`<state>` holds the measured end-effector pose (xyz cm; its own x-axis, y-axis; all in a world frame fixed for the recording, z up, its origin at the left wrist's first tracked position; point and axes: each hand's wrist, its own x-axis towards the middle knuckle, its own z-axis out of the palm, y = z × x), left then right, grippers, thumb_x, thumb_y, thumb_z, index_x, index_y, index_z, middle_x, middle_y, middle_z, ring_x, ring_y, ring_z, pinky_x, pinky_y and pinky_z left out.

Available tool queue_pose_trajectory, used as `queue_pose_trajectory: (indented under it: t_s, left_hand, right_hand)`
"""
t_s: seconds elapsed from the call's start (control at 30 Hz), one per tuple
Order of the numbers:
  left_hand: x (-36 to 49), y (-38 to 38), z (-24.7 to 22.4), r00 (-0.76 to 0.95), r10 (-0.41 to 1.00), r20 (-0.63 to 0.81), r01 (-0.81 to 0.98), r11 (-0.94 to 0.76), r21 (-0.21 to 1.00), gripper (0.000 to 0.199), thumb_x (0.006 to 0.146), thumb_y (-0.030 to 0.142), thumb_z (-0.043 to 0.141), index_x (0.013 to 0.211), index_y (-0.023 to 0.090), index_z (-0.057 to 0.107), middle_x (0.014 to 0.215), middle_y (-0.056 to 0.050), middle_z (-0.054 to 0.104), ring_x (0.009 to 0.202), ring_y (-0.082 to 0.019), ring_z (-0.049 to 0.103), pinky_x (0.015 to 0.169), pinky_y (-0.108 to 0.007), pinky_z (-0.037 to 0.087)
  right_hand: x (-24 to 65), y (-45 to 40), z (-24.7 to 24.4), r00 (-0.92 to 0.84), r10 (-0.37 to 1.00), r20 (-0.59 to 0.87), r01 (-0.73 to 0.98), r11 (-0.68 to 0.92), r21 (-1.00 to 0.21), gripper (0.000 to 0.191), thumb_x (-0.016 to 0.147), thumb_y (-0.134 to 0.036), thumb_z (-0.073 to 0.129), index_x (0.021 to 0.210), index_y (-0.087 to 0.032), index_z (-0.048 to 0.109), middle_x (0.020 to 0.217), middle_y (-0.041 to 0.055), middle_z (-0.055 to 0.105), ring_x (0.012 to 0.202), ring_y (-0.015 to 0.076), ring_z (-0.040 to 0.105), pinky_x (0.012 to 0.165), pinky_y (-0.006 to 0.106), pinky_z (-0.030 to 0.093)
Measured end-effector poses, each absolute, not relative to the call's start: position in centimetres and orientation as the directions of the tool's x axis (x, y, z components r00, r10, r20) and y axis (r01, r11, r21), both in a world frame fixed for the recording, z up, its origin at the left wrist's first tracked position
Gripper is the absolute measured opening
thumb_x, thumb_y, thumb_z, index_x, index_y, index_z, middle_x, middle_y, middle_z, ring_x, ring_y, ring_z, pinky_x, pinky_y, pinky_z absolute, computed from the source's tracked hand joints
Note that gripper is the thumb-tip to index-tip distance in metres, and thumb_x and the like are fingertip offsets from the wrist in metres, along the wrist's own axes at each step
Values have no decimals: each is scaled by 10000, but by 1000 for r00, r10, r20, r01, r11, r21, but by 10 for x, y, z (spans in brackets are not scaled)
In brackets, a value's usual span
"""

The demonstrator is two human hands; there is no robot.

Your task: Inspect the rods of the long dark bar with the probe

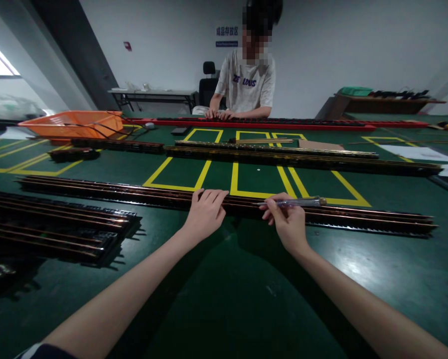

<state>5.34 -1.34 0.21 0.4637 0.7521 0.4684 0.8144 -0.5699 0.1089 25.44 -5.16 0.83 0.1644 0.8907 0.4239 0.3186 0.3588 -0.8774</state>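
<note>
A long black strip (107,193) with copper-coloured rods along it lies crosswise on the green table in front of me. My left hand (205,215) grips the strip near its middle, fingers over the top and thumb on the near side. Closed around a small screwdriver (304,202) with a clear handle, my right hand (289,225) rests against the same strip farther right. The screwdriver's thin shaft points left, its tip close above the rods. Whether the tip touches the strip I cannot tell.
More black strips (59,229) lie at the left on the green table (224,309). Beyond mine is another long strip (302,160). An orange basket (74,124) stands at the back left. Across the table, a person (248,82) works at a red rail (321,125). Papers (420,152) lie at the right.
</note>
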Motion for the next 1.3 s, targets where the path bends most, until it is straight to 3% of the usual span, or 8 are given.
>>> queue_pose_trajectory:
  t_s: [0.3, 0.6, 0.9, 1.3]
  left_hand:
    - [54, -14, 8, 543, 713, 444, 743, -655, 142, 372, 842, 188, 435, 1199, 124, 519, 1198, -98, 609, 1124, -210, 532, 990, -404, 352]
    - [77, -16, 6, 373, 803, 465, 866, -481, 137, 381, 836, 398, 493, 1086, 118, 558, 1052, -105, 644, 1001, -249, 559, 933, -426, 365]
    - [79, -17, 4, 381, 795, 471, 883, -465, 71, 355, 847, 384, 474, 1069, 120, 558, 1033, -106, 641, 976, -259, 546, 909, -437, 363]
    - [80, -19, 2, 357, 785, 506, 880, -464, 99, 276, 849, 275, 452, 1067, 142, 559, 1067, -88, 639, 1031, -251, 537, 985, -472, 292]
  right_hand:
    - [255, -52, 9, 121, 887, 445, 330, 387, -861, 175, 850, -328, 512, 759, -183, 545, 706, 32, 642, 521, 103, 572, 442, 228, 438]
    - [261, -50, 12, 47, 909, 415, 301, 383, -873, 173, 832, -342, 535, 781, -179, 566, 720, 41, 647, 553, 118, 587, 428, 229, 459]
    - [264, -49, 14, 23, 914, 404, 294, 380, -877, 165, 828, -332, 549, 797, -171, 568, 733, 42, 641, 552, 116, 586, 412, 221, 458]
    - [263, -50, 15, 37, 908, 417, 292, 389, -874, 164, 819, -334, 568, 790, -173, 584, 717, 41, 647, 527, 116, 576, 412, 225, 451]
